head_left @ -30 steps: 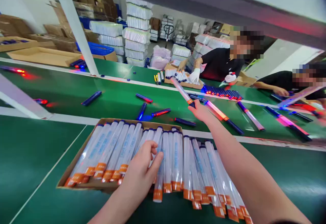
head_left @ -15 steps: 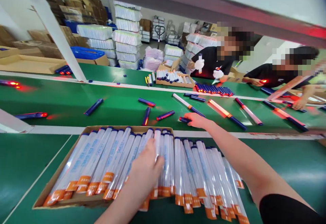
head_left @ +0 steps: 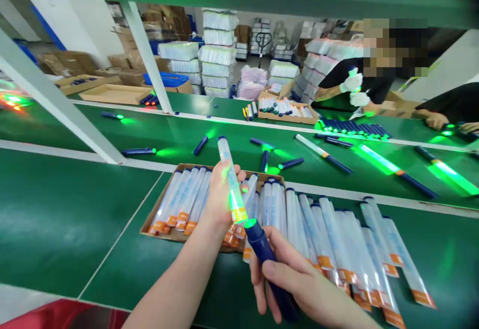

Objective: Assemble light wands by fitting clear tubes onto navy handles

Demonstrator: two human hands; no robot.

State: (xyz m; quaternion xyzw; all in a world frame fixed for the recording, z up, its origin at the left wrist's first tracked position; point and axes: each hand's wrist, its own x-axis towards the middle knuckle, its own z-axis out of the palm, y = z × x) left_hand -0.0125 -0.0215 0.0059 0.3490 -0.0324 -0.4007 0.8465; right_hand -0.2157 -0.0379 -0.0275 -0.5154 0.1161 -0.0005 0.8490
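In my left hand (head_left: 220, 189) is a clear plastic tube (head_left: 231, 182) with a dark blue cap at its top and an orange band at its lower end. My right hand (head_left: 288, 269) grips a dark blue light stick handle (head_left: 267, 254), its end glowing green. The lit end sits right by the tube's banded end; I cannot tell whether they touch. Under my hands, a shallow cardboard tray (head_left: 149, 227) holds many similar tubes. More loose tubes (head_left: 340, 239) lie on the green table to its right.
Lit blue handles (head_left: 292, 163) and joined light sticks (head_left: 379, 159) lie on the green belt beyond a white rail. Slanting white posts (head_left: 63, 94) rise at the left. Across the belt, a person in white gloves (head_left: 352, 83) works beside a box of tubes (head_left: 286, 117).
My left hand has lifted a tube from the tray. My right hand has brought a handle from the belt towards me. The lights have turned from red to green.
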